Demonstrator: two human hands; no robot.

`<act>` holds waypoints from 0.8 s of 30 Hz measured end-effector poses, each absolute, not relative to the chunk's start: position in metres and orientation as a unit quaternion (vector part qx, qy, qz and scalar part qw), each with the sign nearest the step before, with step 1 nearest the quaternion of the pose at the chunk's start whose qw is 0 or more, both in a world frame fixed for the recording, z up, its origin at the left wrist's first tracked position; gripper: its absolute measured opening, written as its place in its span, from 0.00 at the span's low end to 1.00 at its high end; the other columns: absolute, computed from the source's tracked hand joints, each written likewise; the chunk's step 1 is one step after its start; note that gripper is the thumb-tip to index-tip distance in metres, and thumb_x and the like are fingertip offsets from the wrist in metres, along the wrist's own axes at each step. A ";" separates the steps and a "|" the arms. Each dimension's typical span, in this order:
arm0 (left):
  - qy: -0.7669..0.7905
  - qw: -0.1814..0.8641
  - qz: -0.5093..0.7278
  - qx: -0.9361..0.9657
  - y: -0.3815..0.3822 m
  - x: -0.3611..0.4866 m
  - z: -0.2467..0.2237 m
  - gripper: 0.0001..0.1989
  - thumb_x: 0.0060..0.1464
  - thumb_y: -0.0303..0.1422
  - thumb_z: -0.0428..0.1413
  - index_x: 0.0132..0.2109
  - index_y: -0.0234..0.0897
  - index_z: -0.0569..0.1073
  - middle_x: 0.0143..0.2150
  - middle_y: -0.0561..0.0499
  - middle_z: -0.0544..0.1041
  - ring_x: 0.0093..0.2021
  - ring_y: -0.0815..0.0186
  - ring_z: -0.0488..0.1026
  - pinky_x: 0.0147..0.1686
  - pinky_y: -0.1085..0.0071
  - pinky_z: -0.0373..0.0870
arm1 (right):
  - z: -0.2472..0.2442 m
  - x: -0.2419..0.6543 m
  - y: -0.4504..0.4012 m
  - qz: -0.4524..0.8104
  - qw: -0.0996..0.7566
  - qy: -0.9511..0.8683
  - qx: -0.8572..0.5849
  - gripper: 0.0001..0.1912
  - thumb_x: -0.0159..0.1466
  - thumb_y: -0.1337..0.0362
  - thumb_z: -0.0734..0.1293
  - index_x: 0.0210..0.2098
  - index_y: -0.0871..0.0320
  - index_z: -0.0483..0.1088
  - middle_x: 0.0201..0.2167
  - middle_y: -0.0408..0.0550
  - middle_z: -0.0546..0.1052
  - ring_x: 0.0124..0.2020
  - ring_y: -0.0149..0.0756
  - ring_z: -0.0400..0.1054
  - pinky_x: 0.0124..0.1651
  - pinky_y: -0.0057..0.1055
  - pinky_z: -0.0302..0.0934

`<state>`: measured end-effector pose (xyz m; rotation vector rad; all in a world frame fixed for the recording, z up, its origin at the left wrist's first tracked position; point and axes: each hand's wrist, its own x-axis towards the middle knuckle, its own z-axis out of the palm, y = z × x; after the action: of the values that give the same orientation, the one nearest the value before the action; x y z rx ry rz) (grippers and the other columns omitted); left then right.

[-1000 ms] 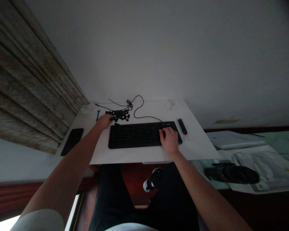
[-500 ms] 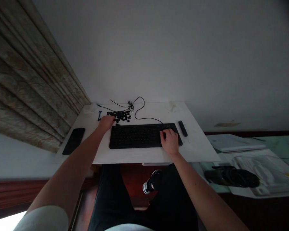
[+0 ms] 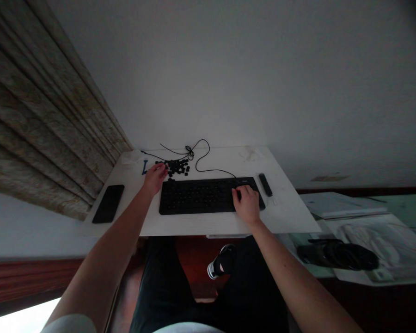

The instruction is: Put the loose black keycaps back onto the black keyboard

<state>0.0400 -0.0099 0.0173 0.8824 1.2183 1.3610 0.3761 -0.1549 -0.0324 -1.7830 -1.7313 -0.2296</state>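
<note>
A black keyboard (image 3: 197,196) lies on the white table (image 3: 190,225), its cable running off toward the wall. My right hand (image 3: 247,203) rests on the keyboard's right end with its fingers curled; what they hold, if anything, is hidden. Behind the keyboard's left half is a loose pile of small black keycaps (image 3: 180,166). At the left edge of this pile is my left hand (image 3: 155,178), its fingers pinched together around a small dark keycap (image 3: 166,165). Left of that hand lies a small blue tool (image 3: 144,167).
A black phone (image 3: 108,204) lies at the table's left side. Right of the keyboard is a small black bar-shaped object (image 3: 265,185). The black cable (image 3: 208,155) curls near the wall. Papers and a black folded item (image 3: 338,255) lie on a lower surface at the right.
My left hand has lifted and turned slightly at the edge of the pile, bringing a small dark keycap into view at its fingertips. My right hand remains at the same part of the keyboard.
</note>
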 end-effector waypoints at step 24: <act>0.343 0.728 0.531 0.265 -0.167 0.142 0.009 0.17 0.47 0.27 0.67 0.45 0.36 0.74 0.46 0.47 0.79 0.45 0.64 0.78 0.56 0.59 0.69 | -0.021 0.360 -0.175 -0.047 0.397 -0.668 -0.627 0.09 0.68 0.61 0.61 0.35 0.57 0.70 0.33 0.52 0.75 0.38 0.43 0.68 0.46 0.42 0.60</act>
<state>0.1418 -0.1666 0.0092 0.5848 0.7566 1.1690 0.3602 -0.1751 -0.0207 -1.5893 -1.6924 -0.1180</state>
